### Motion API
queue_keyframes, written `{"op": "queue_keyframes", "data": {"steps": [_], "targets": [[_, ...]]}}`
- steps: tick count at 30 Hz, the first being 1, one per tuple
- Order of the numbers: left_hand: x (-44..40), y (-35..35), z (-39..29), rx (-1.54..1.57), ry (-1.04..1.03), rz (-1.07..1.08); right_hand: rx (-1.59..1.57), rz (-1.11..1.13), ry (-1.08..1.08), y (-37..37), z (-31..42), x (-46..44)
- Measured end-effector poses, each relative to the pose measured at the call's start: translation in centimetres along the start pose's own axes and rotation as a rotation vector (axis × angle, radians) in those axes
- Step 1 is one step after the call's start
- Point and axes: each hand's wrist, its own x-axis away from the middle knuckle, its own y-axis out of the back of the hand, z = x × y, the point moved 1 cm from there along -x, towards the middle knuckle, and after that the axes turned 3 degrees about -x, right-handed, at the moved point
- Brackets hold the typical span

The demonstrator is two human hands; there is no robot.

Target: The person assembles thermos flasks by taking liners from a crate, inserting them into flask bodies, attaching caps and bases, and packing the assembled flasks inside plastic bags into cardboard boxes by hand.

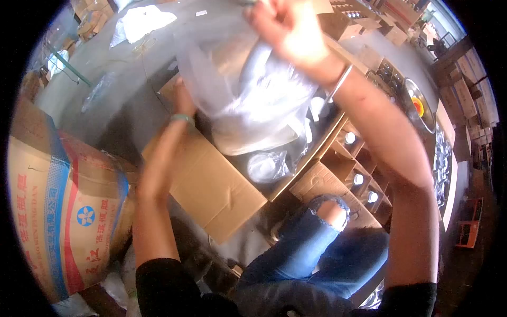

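A large clear plastic bag (259,111) bulges over an open carton in the middle, with shiny, pale contents I cannot make out. My right hand (290,34) is raised at the bag's upper end, fingers curled and closed on the plastic, somewhat blurred. At the bag's left edge is my left hand (184,98), above a brown carton flap (211,185); its fingers are mostly hidden. A small clear bag with a round white piece (266,166) lies below the large bag.
A divided carton (330,182) holding white-capped items stands by my knee. A metal bowl (420,105) with an orange and yellow item sits at the right. A big printed carton (79,211) stands at the left. White sacks (142,24) lie on the floor beyond.
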Motion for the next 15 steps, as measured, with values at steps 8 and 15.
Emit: {"op": "queue_keyframes", "data": {"steps": [8,15], "targets": [[-12.7,10.0,-10.3,0.345,0.053,-0.455,-0.303,-0.031,-0.102,6.7,3.3,-6.1],[-19.0,26.2,-15.0,0.479,-0.189,-0.591,0.02,0.006,-0.047,1.5,1.7,-4.6]]}}
